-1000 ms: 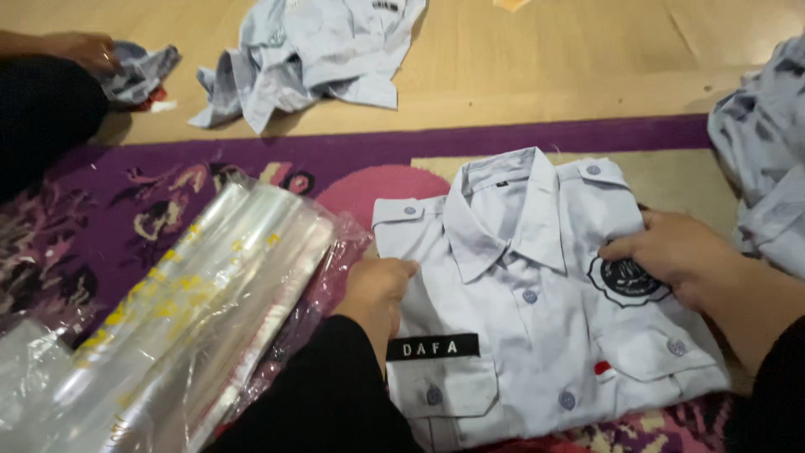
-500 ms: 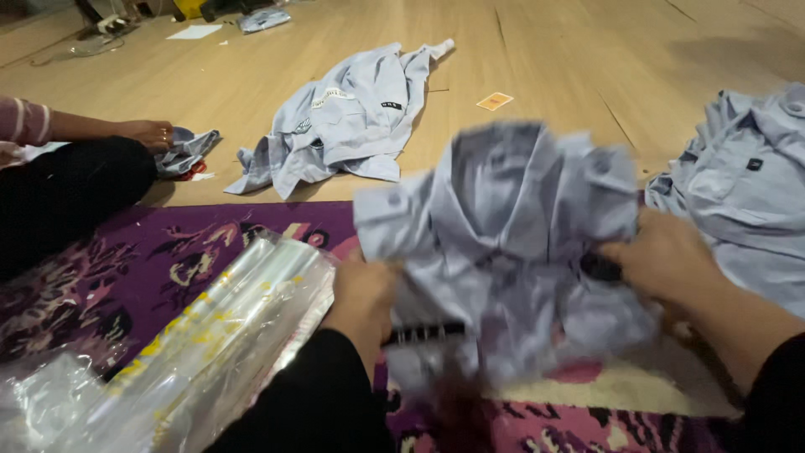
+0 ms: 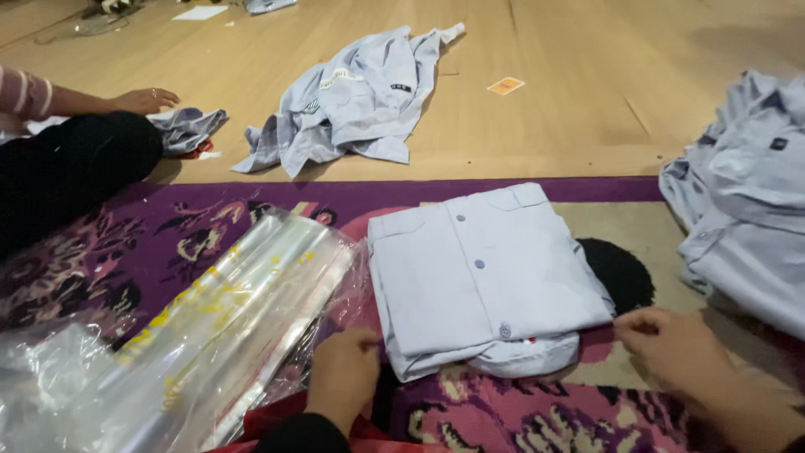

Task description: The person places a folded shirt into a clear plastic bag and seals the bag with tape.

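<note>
A folded light grey-blue uniform shirt [image 3: 482, 277] lies on the purple patterned rug [image 3: 193, 243], its collar end turned toward me and its button row facing up. My left hand [image 3: 342, 377] rests at the shirt's near left corner, fingers curled against the fabric and next to the plastic bags. My right hand [image 3: 675, 348] pinches at the near right corner of the shirt, fingers closed on its edge.
A stack of clear plastic bags [image 3: 210, 327] lies left of the shirt. A crumpled shirt [image 3: 356, 96] sits on the wooden floor; more shirts [image 3: 742, 201] pile at the right. Another person's hand [image 3: 144, 101] and dark-clothed leg [image 3: 67, 172] are at the left.
The shirt was lifted off the rug, turned round and laid down again with its collar end toward me. Both hands moved from its front to its near corners.
</note>
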